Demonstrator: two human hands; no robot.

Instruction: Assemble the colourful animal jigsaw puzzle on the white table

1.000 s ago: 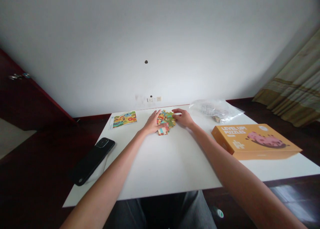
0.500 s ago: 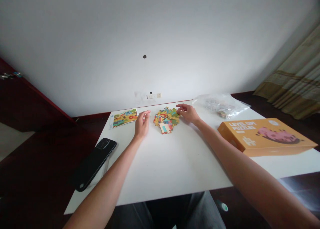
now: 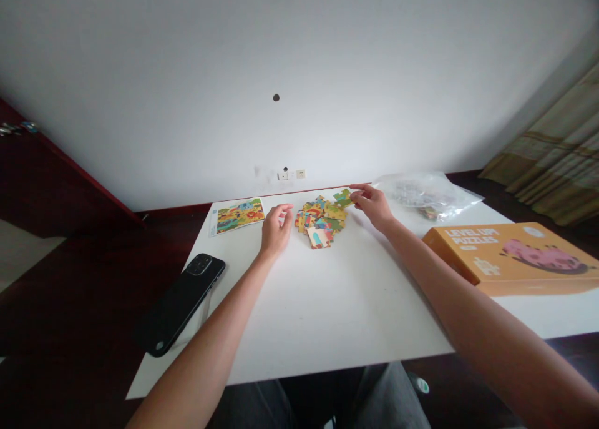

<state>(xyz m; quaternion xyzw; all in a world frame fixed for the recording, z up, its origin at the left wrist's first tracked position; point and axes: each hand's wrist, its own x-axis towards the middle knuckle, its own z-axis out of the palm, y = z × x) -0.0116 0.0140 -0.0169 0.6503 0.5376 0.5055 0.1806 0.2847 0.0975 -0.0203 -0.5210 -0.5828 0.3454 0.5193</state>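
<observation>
A pile of jigsaw puzzle pieces (image 3: 318, 220) in yellow, green, red and blue lies on the white table (image 3: 299, 316). Between the thumb and fingers of my right hand (image 3: 373, 205) is a green puzzle piece (image 3: 343, 197), just beyond the pile's far right side. My left hand (image 3: 277, 229) rests on the table left of the pile, loosely curled and open, with nothing seen in it. A light piece with a blue shape (image 3: 319, 237) lies at the near edge of the pile. Left of my left hand is a printed picture sheet (image 3: 240, 216).
A black phone (image 3: 185, 304) lies on the table's left side. On the right stand an orange puzzle box (image 3: 519, 257) and, behind it, a clear plastic bag (image 3: 428, 195) with things inside. The wall (image 3: 299, 73) with sockets rises behind the table.
My right hand has moved up and right, away from the pile, and now holds a green puzzle piece. The left hand stays beside the pile. The view has shifted slightly.
</observation>
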